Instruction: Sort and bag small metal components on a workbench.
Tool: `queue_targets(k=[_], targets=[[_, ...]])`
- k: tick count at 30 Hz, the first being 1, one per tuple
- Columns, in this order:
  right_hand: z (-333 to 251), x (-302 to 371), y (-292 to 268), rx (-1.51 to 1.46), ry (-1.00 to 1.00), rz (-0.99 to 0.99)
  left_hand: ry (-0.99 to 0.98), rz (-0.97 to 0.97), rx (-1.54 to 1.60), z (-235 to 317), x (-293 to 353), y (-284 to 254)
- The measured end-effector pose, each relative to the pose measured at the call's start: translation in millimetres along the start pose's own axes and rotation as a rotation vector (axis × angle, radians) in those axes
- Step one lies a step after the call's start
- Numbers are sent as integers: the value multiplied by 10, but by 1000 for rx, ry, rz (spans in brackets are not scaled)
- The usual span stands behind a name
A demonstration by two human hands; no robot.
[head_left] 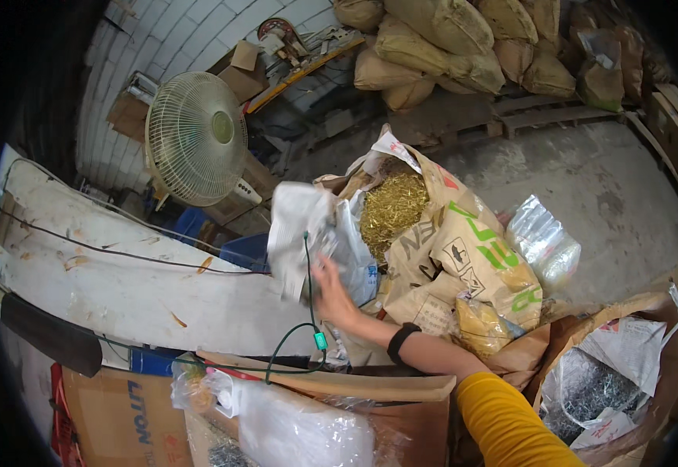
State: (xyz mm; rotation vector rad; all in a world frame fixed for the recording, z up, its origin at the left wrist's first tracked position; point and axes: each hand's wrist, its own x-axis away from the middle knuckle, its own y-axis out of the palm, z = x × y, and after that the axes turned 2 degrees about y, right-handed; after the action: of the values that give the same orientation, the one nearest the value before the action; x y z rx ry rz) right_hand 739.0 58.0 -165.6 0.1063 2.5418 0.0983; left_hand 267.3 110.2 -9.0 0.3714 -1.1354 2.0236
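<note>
My right hand reaches in from the lower right, with a yellow sleeve and a black wristband. Its blurred fingers are closed on the lower right edge of a silvery-white plastic bag, which is smeared by motion above the end of the white table. A thin green cord with a small green connector hangs by the hand. Just beyond stands a large brown paper sack, open, full of shiny gold shreds. My left hand is out of view.
A standing fan is at the left, behind the long white table. Clear plastic bags lie on a cardboard box in front. Another sack holds silver shreds at the right. Full sacks are piled at the back.
</note>
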Motion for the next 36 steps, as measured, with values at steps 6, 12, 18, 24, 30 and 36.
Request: queue_targets(k=[6, 12, 18, 24, 30, 36], targets=[[777, 1445, 217, 341, -371, -943, -47, 7, 14, 0, 138, -42], [716, 1431, 270, 806, -295, -1203, -73, 21, 53, 50, 266, 20], [816, 1665, 93, 847, -262, -1050, -101, 88, 80, 196, 375, 113], [954, 1346, -530, 774, -287, -732, -127, 295, 125, 474, 293, 496], [948, 805, -1275, 620, -287, -564, -249, 518, 49, 758, 114, 576], [609, -69, -1703, 449, -217, -497, -178, 627, 5, 807, 164, 521]])
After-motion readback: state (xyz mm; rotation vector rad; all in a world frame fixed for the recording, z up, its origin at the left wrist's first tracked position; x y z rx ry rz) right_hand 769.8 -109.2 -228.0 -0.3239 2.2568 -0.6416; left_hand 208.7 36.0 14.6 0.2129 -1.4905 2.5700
